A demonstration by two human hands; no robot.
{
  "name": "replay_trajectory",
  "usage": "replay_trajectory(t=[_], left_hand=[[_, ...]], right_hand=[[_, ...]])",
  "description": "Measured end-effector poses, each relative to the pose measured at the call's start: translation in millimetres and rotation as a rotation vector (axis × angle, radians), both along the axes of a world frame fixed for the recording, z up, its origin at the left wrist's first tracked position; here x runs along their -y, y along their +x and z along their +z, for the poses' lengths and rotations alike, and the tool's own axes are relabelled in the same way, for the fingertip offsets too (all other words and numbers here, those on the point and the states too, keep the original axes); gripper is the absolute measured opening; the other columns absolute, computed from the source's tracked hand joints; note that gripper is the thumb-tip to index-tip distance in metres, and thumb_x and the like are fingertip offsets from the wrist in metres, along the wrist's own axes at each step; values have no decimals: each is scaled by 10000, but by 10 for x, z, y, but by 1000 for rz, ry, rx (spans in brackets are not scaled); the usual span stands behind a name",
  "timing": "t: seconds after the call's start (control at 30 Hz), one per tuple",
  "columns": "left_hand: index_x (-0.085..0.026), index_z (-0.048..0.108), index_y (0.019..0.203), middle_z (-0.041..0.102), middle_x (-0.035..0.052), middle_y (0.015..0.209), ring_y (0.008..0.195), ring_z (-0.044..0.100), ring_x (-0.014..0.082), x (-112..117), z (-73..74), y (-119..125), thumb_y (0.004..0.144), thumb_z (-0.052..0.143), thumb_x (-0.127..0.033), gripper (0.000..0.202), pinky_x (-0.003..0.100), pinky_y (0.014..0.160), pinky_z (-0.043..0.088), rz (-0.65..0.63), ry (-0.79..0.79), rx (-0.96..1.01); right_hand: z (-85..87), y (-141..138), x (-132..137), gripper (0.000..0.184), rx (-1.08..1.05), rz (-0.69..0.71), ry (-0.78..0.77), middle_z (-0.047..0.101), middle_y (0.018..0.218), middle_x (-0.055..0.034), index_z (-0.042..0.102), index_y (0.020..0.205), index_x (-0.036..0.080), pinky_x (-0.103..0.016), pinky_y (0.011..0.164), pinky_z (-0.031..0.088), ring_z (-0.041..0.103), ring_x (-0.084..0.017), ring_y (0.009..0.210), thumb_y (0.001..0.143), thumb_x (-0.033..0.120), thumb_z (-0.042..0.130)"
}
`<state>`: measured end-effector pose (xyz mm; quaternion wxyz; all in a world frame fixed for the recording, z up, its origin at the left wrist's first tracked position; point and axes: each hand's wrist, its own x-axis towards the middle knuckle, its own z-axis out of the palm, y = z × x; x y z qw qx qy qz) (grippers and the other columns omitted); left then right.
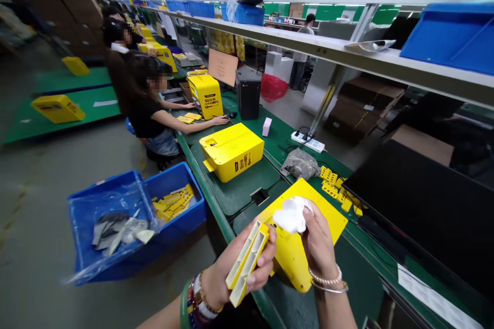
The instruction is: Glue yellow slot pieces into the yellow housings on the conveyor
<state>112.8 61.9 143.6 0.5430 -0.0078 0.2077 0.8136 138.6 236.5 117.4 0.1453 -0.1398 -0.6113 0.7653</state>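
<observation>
The left hand (227, 259) is curled around two yellow strips (250, 262), gripping them side by side with the thumb and fingers; their pale, hollow, ribbed sides face up toward the camera, and their lower ends jut out past the palm. The right hand (319, 236) pinches a crumpled white cloth (292, 215) between thumb and fingers, just to the right of the strips and apart from them.

Beneath both hands, a yellow case (287, 254) sits at an angle on the green surface (353, 264). The cloth is in front of the case's upper part in this view, and whether it touches the case I cannot tell. The strips overlap the left edge of the case.

Farther along stands a second yellow case (231, 151), well apart from the hands. Small yellow pieces (331, 183) lie beyond the right hand, near a plastic bag (301, 163). To the left, a blue bin (198, 216) holds more yellow strips.
</observation>
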Motion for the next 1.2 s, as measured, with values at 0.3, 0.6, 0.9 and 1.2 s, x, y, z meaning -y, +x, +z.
replay_trajectory(t=[0.3,0.6,0.9,1.2], left_hand=[[-159,566,887,447,-52,540,267,260,37,639,11,-331,999,197,-473,497,154,266,211,48,247,1],[-143,566,913,452,-50,558,293,218,29,1144,-67,-690,1001,223,-460,475,143,279,195,99,243,41],[-123,578,912,456,-46,575,321,213,24,1493,-124,-999,1004,270,-422,439,141,307,200,121,221,94],[-107,571,915,451,-39,580,334,277,19,1739,-199,-1274,1015,222,-386,458,145,325,213,127,183,154]], right_hand=[[91,-398,813,373,8,-33,-78,584,732,10,650,889,196,-223,578,398,468,-114,636,881,554,547],[187,-850,1451,472,96,-113,-192,419,556,62,517,627,181,-204,446,287,328,-70,495,799,609,618],[121,-1162,1669,577,221,-10,-513,495,485,17,594,643,170,-192,345,266,406,-91,408,808,702,441],[-58,-1187,1814,306,42,124,-422,572,733,20,684,1043,188,-190,509,411,401,-71,555,797,368,705]])
